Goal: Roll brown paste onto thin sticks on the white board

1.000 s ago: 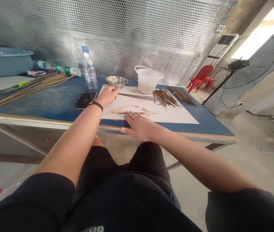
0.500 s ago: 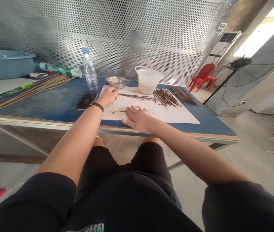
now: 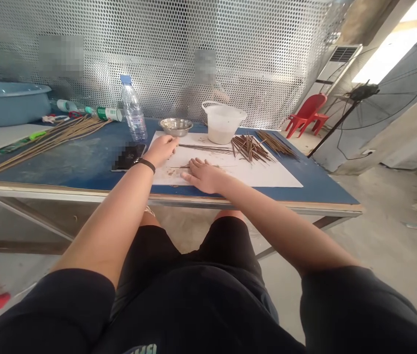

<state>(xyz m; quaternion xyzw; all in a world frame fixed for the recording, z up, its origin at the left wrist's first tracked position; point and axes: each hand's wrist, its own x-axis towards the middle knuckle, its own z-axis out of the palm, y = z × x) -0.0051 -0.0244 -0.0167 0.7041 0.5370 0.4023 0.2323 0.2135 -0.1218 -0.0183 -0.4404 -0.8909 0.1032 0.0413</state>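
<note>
My right hand [image 3: 204, 175] lies flat, fingers spread, on a thin brown stick [image 3: 179, 167] on the white sheet [image 3: 267, 174]. My left hand [image 3: 162, 149], black band at the wrist, rests on the sheet's left edge with fingers curled near the end of a small bundle of dark sticks [image 3: 206, 147]; whether it grips them is unclear. A pile of brown sticks [image 3: 250, 147] lies further right on the sheet.
A steel bowl [image 3: 176, 126] and a white plastic tub [image 3: 223, 123] stand behind the sheet. A water bottle [image 3: 131, 110], a phone [image 3: 129, 155], long bamboo sticks [image 3: 42, 140] and a blue basin [image 3: 7, 101] lie left on the blue table [image 3: 79, 162]. A fan [image 3: 385, 93] stands right.
My right hand has slid forward from the table's front edge onto the white sheet, over the thin stick. The left hand has stayed put.
</note>
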